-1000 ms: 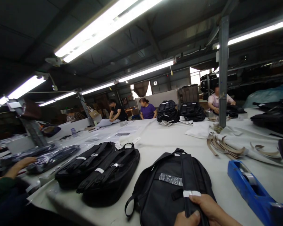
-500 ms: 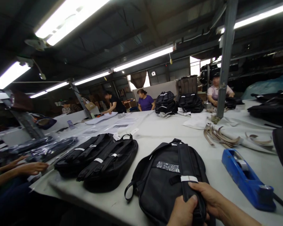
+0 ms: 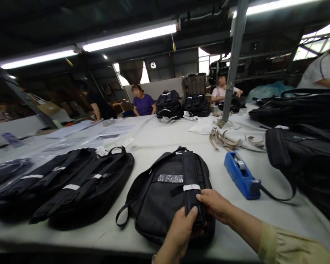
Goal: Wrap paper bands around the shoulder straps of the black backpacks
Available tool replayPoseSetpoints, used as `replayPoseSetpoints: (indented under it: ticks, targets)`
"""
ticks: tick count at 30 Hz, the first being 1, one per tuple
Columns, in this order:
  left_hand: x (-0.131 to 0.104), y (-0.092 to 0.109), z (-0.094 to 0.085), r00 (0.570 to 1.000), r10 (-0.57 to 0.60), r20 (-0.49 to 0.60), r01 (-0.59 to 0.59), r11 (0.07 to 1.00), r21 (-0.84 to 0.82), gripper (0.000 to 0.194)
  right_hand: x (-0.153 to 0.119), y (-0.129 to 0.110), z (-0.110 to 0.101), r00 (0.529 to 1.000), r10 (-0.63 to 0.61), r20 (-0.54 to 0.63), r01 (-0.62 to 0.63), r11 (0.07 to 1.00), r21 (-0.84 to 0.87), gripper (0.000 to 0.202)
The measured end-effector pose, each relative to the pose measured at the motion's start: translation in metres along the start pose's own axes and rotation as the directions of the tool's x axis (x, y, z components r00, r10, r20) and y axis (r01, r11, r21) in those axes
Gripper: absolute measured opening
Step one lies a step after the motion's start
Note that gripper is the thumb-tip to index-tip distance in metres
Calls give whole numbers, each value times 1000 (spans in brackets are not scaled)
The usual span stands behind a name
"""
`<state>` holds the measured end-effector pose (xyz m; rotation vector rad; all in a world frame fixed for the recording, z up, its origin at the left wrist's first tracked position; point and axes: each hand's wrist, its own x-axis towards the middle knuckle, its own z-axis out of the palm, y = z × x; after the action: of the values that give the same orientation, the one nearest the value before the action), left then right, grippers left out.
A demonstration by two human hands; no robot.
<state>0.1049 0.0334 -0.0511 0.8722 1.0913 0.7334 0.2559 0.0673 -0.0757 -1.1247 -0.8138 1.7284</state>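
A black backpack (image 3: 156,205) lies flat on the white table in front of me, its straps facing up. My left hand (image 3: 181,227) grips the lower part of the right-hand shoulder strap (image 3: 190,170), thumb on top. On the same strap, from its right side, my right hand (image 3: 213,203) is closed just below a white band (image 3: 191,187). The fingers beneath the strap are partly hidden. A clear plastic strip (image 3: 170,178) sits across the upper back panel. The other strap (image 3: 139,200) loops loosely at the left.
Right of the backpack stands a blue tape dispenser (image 3: 242,178). Two more black backpacks (image 3: 99,194) lie to the left, and others (image 3: 316,154) are piled at the right. Brown strips (image 3: 222,139) lie near a metal post (image 3: 235,62). Several people work around the table.
My view has swung right, so things appear further left and another person shows at the right edge. Both hands keep hold of the same strap.
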Motion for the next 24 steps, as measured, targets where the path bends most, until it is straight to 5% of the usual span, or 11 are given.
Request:
replayPoseSetpoints:
  ticks: [2,4,7,9,15,19,24]
  targets:
    - [-2,0,-5,1000,-7,-6,7,1000,16,48,-7,3,-5,990,-89,-109,70,983,-168,33]
    - [-2,-2,-5,1000,-10,-21,10,1000,28,47,-10,1,-8,928,-320,-190,203,863,-463,33]
    - [2,-5,-2,998,-15,-61,19,998,61,42,-4,-10,-5,743,-669,21,413,433,-801,32]
    - [5,-7,0,996,-16,-88,24,995,94,38,4,-19,1,687,-709,160,443,234,-865,30]
    - [8,-11,1,994,-13,-111,31,986,166,26,28,-27,21,793,-552,258,325,24,-946,22]
    - [9,-11,2,993,-7,-118,28,984,176,24,34,-24,21,796,-550,251,255,-71,-964,23]
    - [10,-12,2,992,-15,-127,39,982,185,31,36,-20,15,786,-570,241,277,-24,-961,21]
